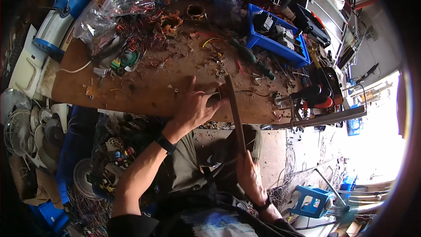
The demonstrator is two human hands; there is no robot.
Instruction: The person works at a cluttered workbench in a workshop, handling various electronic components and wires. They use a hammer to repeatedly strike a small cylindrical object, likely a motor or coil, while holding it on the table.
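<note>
Gripping the lower end of a long, dark brown wooden stick [235,114], the right hand [249,176] is closed around it well below the near edge of the worn brown wooden workbench [144,85], over the person's lap. The stick slants up from that fist to the bench, and its top end reaches a small reddish-brown metal part with thin wires [220,92] that lies on the bench close to its near edge. The left hand [196,107] rests on the bench just left of the stick, palm down, fingers bent and pinching or steadying that small part; how tightly it is held cannot be told. A black wristband [166,144] sits on the left forearm, below the bench edge. Further back on the bench, beyond the small part, lies a green-handled screwdriver [252,58], and behind that, at the bench's far right corner, stands a blue plastic bin of dark parts [277,39]. At the bench's right end, right of the stick, red-and-black handled pliers [318,97] lie among scraps. At the far left of the bench sits a clear crumpled plastic bag [109,13] over tangles of reddish copper wire [140,35]. Below the bench's left end, white fan grilles [19,125] are stacked on the floor.
</note>
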